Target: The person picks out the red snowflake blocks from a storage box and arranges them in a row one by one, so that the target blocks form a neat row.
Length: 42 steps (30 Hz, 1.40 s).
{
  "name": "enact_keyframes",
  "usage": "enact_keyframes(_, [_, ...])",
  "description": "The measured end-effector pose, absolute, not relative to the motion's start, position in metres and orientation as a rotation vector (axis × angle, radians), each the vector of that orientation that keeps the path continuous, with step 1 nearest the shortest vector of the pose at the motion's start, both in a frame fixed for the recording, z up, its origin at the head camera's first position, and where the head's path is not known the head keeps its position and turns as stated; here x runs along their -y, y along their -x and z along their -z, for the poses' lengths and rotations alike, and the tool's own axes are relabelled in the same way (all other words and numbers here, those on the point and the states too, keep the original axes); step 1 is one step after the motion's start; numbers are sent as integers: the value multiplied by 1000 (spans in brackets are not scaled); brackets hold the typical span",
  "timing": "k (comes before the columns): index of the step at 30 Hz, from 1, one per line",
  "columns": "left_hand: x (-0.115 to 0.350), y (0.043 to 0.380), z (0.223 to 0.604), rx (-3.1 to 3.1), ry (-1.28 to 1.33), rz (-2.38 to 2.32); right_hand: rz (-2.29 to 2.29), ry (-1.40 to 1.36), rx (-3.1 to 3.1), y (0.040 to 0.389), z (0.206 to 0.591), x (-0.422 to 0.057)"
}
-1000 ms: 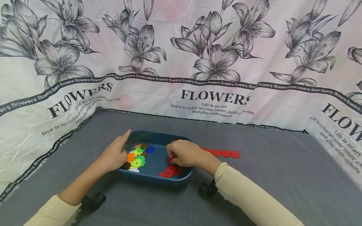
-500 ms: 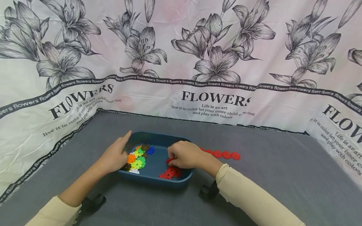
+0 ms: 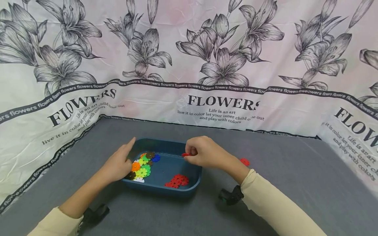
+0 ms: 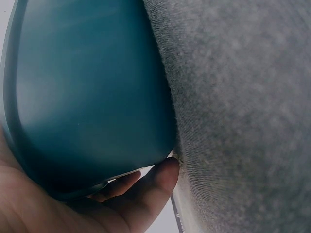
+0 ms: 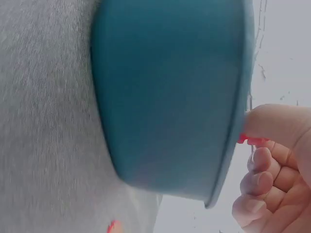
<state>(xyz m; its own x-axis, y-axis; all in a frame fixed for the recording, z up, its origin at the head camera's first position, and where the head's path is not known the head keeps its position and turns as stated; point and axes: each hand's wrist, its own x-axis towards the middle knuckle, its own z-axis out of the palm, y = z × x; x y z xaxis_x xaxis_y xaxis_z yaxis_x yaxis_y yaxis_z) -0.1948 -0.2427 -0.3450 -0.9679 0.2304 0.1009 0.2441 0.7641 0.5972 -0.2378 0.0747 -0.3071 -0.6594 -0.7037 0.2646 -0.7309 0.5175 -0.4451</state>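
at centre frame: one dark blue plastic tub [image 3: 159,188], left end gripped by your left hand [image 3: 116,165]. above its upper-right rim: one red notched disc [image 3: 186,154], pinched by your right hand [image 3: 203,152]. lower right, inside: red disc pile [image 3: 178,180]. judged risk: a loose pinch, or a knock on the rim, could drop the disc. hidden: grey tabletop [image 3: 280,170] behind your right forearm [image 3: 234,167]; pile count unclear.

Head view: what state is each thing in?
Tub: upright, open-topped
Mixed-color pieces: piled toward tub's left end
Red pieces: clustered near front right corner
Left grip: clasping tub's left end
Right grip: pinching held red piece
Held red piece: near tub's right rim
Outside red piece: on table, partly hidden
Backdrop: hanging, wrinkled
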Motion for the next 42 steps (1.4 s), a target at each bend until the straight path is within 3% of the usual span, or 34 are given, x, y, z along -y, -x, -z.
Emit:
enact_keyframes(12, [245,196,347,2929,388,985,-1179,-1064,2772,238,301,-116])
enact_keyframes(31, [243,194,346,2923,383,984,-764,-762,2779,233,324,-197])
enact_keyframes(42, [243,195,346,2922,378,977,-860,-617,2993,245,321,-253])
